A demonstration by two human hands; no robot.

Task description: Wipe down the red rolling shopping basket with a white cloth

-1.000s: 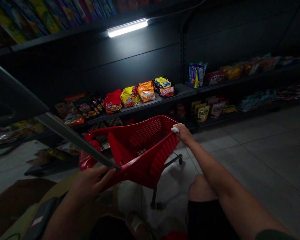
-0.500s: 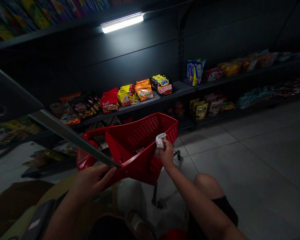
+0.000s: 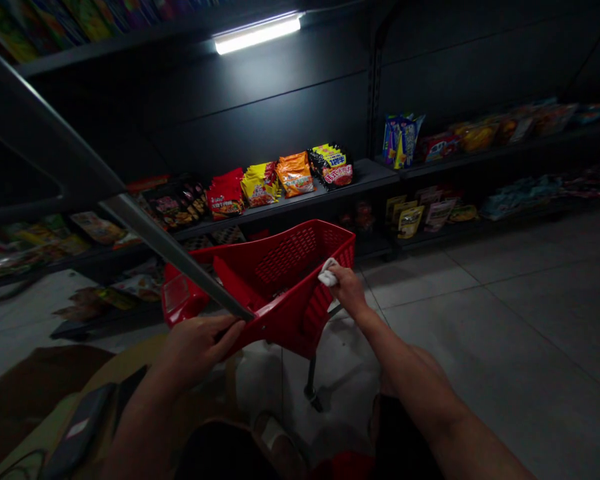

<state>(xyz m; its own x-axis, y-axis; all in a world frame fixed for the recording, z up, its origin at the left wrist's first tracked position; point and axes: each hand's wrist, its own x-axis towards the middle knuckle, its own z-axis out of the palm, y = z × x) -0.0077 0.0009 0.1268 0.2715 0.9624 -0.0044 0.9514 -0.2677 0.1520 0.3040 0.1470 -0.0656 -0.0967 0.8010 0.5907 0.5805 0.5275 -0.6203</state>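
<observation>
A small red plastic shopping cart stands tilted across the view, with perforated basket walls and thin legs on casters. My right hand is closed on a white cloth, bunched against the near rim of the basket toward its far right corner. At the cart's near left edge, my left hand has its thumb and fingers closed on the red rim. Just there, the lower end of a grey metal bar meets the cart; how the two are joined is hidden.
Behind the cart, dark shelves hold red, yellow and orange snack packets. A lit tube lamp hangs above. At lower left, a dark phone-like device lies on a tan surface. Pale floor tiles spread to the right.
My right hand has slid the cloth a little along the rim toward the far corner, and the cloth is more bunched. My left hand keeps its hold. The view has shifted slightly.
</observation>
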